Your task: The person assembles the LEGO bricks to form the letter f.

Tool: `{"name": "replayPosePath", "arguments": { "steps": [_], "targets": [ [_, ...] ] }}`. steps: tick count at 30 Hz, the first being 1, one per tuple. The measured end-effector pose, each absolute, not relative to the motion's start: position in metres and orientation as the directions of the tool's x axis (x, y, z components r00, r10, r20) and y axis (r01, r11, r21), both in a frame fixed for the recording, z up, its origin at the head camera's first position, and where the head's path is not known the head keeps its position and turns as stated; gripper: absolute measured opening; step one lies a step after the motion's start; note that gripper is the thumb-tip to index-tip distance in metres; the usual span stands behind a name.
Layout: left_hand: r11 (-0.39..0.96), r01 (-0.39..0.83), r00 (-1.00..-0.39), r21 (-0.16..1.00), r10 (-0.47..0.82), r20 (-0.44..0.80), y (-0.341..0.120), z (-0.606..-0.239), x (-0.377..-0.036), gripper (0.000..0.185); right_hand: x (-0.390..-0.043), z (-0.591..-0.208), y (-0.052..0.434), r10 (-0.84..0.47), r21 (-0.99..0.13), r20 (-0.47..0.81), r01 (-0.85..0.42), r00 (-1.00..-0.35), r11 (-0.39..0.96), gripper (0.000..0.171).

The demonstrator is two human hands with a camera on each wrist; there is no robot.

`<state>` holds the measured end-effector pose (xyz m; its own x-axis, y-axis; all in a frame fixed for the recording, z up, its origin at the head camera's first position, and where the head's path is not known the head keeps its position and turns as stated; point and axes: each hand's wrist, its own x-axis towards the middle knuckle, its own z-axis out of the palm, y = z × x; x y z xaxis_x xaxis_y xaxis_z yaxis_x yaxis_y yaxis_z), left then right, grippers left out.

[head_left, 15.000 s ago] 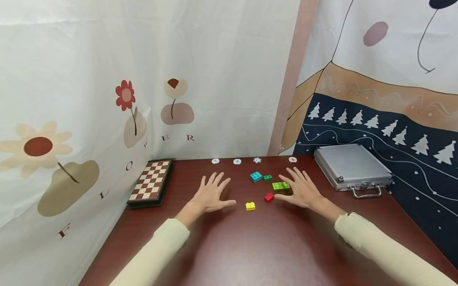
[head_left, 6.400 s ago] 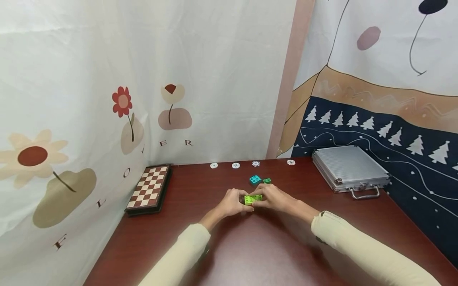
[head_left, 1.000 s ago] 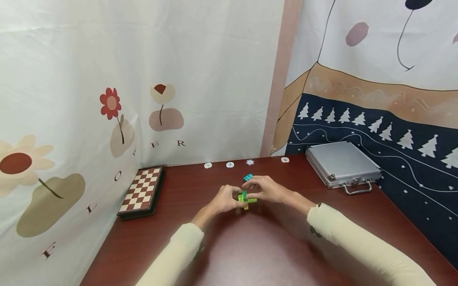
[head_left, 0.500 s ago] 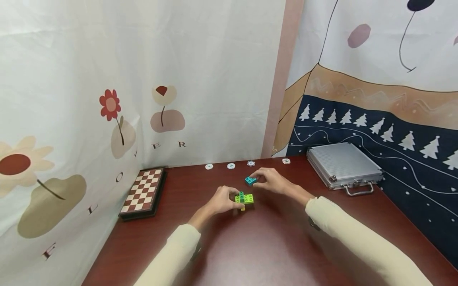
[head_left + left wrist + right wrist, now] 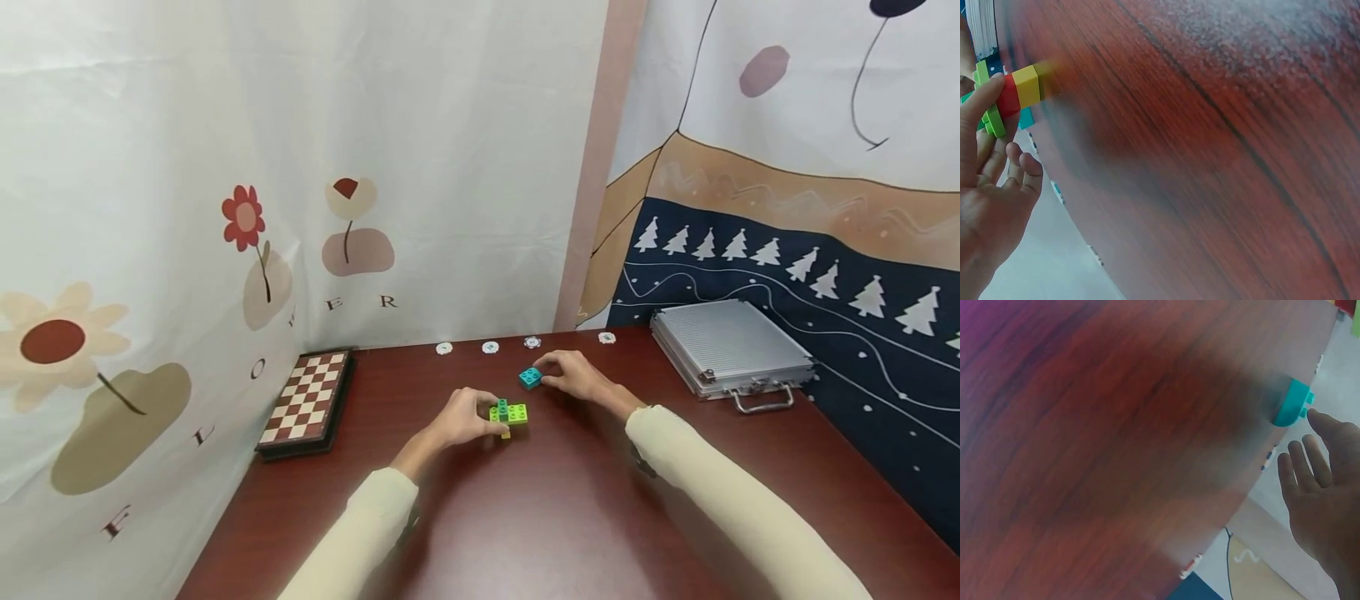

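Note:
My left hand grips a small brick stack just above the dark red table. The stack has a lime green plate with a dark green brick on top and a yellow brick below. The left wrist view shows the stack with a red and a yellow brick under my fingertips. My right hand lies farther back, its fingers reaching a teal brick on the table. In the right wrist view the fingers are nearly straight, one tip at the teal brick.
A folded chessboard lies at the table's left edge. Several poker chips line the back edge by the curtain. A closed aluminium case sits at the right. Fabric walls close in the back and sides.
My right hand has left the stack and moved back to the teal brick. The dark green brick now sits on the lime plate, and my left hand still holds the stack.

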<state>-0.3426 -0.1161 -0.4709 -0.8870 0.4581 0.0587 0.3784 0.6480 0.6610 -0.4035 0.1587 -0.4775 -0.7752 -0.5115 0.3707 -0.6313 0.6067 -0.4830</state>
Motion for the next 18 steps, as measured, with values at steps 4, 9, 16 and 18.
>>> {"name": "replayPosePath", "arguments": {
  "steps": [4, 9, 16, 18],
  "targets": [
    [0.652, 0.376, -0.889, 0.658, 0.455, 0.057, -0.117, -0.471, -0.344, 0.054, -0.409, -0.484, 0.154, -0.514, -0.498, 0.351, -0.621, -0.783, 0.606, 0.032],
    [0.648, 0.377, -0.889, 0.662, 0.453, 0.063, -0.116, -0.47, -0.344, 0.054, -0.412, -0.485, 0.15, -0.523, -0.509, 0.296, -0.596, -0.799, 0.622, 0.038],
    [0.658, 0.368, -0.894, 0.657, 0.444, 0.056, -0.116, -0.469, -0.344, 0.055, -0.411, -0.483, 0.147, -0.516, -0.489, 0.232, -0.557, -0.825, 0.671, 0.033],
    [0.661, 0.363, -0.896, 0.657, 0.441, 0.052, -0.116, -0.469, -0.344, 0.055, -0.41, -0.482, 0.146, -0.5, -0.494, 0.225, -0.541, -0.836, 0.681, 0.031]
  ]
}}
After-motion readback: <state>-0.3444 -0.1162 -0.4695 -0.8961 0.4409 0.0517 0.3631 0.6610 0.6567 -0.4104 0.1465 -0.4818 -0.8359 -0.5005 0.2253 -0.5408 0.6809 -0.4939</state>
